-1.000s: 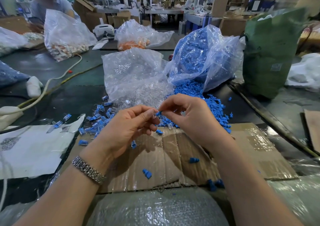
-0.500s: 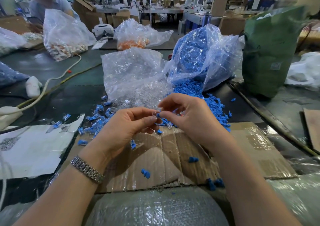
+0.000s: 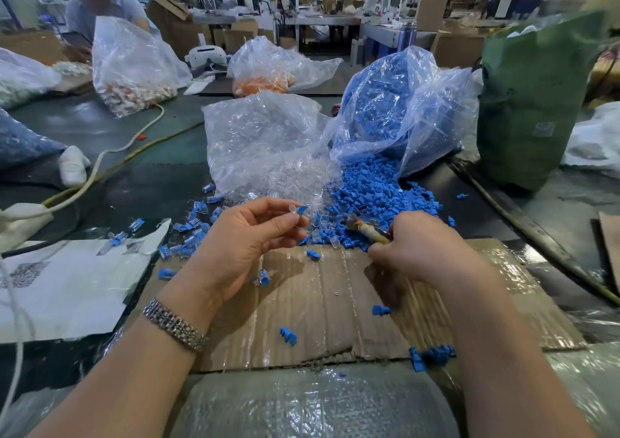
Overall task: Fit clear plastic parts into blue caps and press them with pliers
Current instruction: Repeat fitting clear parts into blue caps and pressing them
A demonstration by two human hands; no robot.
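Observation:
My left hand [image 3: 248, 239] pinches a small clear plastic part fitted with a blue cap [image 3: 298, 210] between thumb and fingertips, held above the cardboard sheet [image 3: 322, 303]. My right hand [image 3: 422, 246] grips the pliers [image 3: 367, 231], whose worn handles stick out to the left of the fist; the jaws are hidden. A heap of loose blue caps [image 3: 375, 199] spills from a clear bag [image 3: 396, 108] just beyond both hands. Clear parts [image 3: 295, 182] pour from another bag [image 3: 261, 135] beside it.
Assembled blue-and-clear pieces [image 3: 188, 233] lie scattered left of the cardboard, near a white paper sheet [image 3: 67, 283]. Stray blue caps [image 3: 432, 353] sit on the cardboard's near edge. A green sack [image 3: 536, 102] stands at the right. Another person [image 3: 100, 11] works at the far left.
My hands have parted. The right hand has let go of the piece, dropped to the right and taken hold of the pliers, while the left keeps the piece.

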